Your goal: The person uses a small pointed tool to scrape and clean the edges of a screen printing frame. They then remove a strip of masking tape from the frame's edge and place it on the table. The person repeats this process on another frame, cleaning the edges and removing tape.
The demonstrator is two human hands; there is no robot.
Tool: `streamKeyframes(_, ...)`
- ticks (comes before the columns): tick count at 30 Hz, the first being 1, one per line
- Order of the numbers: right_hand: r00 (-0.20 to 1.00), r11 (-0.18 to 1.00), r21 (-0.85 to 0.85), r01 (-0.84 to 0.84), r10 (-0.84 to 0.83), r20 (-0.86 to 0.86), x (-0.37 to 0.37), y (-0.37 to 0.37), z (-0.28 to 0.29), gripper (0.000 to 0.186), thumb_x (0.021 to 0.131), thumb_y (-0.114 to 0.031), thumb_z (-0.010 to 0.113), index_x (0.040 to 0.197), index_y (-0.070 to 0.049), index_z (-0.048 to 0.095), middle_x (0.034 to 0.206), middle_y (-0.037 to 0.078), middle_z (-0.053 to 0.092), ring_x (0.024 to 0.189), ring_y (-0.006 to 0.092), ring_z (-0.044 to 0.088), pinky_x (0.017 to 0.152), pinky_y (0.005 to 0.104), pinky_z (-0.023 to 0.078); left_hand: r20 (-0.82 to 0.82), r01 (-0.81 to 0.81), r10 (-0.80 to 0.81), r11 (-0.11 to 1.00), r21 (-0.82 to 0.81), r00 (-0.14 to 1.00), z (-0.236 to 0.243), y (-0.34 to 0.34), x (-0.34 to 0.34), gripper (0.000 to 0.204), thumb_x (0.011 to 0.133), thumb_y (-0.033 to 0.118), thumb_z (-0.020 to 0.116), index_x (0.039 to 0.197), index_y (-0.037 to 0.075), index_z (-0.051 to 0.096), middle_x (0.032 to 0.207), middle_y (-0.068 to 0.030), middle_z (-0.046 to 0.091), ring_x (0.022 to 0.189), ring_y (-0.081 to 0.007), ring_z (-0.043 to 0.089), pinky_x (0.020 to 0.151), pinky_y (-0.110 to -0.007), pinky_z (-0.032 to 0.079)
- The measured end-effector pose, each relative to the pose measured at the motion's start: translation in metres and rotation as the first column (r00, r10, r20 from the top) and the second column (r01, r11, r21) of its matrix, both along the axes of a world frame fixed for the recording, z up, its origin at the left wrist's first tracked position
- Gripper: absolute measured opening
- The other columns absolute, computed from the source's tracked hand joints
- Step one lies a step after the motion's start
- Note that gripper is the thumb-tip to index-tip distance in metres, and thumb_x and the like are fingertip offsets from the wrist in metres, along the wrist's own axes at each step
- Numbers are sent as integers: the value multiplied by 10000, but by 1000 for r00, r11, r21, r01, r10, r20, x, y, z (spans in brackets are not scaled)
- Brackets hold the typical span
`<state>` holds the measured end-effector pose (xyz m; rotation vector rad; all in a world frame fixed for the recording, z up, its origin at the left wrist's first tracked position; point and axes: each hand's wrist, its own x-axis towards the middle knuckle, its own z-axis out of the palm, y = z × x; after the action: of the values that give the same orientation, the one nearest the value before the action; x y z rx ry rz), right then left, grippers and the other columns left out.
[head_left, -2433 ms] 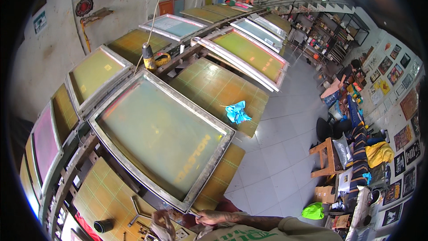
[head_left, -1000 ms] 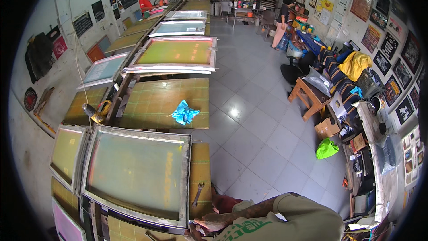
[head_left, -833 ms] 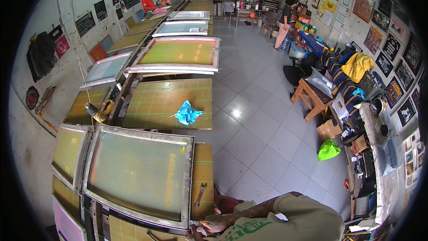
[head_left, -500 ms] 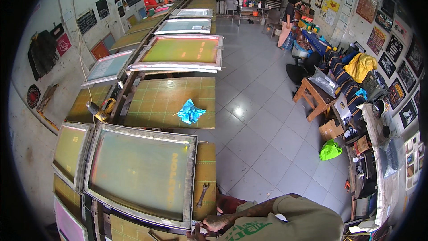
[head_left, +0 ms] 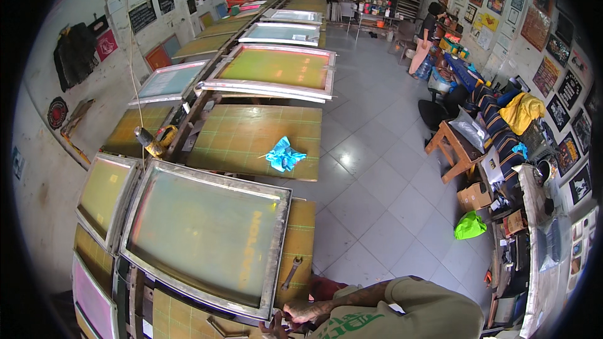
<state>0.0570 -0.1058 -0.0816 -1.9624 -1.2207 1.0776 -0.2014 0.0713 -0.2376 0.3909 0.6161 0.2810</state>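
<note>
From the left, we see a pink screen (head_left: 94, 295), a yellow screen (head_left: 105, 198), a yellow and black power tool (head_left: 149, 143), then the large framed screen (head_left: 204, 235), with a bent metal tool (head_left: 216, 328) below its lower edge. Our left hand (head_left: 274, 327) is at that screen's lower right corner, a wrench (head_left: 291, 274) lies on the brown board (head_left: 303, 221) beside the frame, and our right hand (head_left: 300, 311) is next to the left one. Both show bent fingers, but we cannot tell whether either grips anything.
</note>
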Motion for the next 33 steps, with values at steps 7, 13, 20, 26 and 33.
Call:
streamKeyframes(7,999,999,-38,34,-34,17,17,0,7,441,857,-287,617,1161,28,558,892,209,665,822,362,679,697,483,516,-153,-12,38,987,163,988,24,-5,15,662,956,467,492,1439,36,354,1324,-297,533,930,-363,674,688,-429,597)
streamKeyframes(13,1000,998,-61,10,-10,4,22,6,9,428,853,-284,625,1135,32,565,896,217,667,833,371,679,702,489,517,-258,-5,76,964,265,963,40,-13,22,618,925,407,552,1383,19,406,1245,-276,573,901,-339,683,667,-412,587)
streamKeyframes(20,997,994,-82,-67,64,-38,19,21,4,414,848,-281,636,1106,36,573,900,226,669,845,382,680,708,495,518,-404,38,126,926,375,906,62,-24,41,567,888,336,622,1318,-1,466,1154,-252,619,868,-312,694,642,-391,574)
streamKeyframes(26,980,979,-92,-183,174,-99,7,37,0,402,844,-279,644,1080,40,580,903,233,671,856,391,680,713,500,518,-502,97,178,876,473,846,94,-34,57,526,858,275,682,1262,-17,518,1075,-232,658,840,-288,703,621,-373,564)
streamKeyframes(33,944,936,-148,-320,302,-134,-13,51,5,390,839,-276,654,1050,45,588,907,242,673,869,401,681,719,506,519,-552,131,292,788,602,781,144,-49,71,479,821,205,751,1197,-37,578,984,-208,704,806,-261,713,596,-353,551)
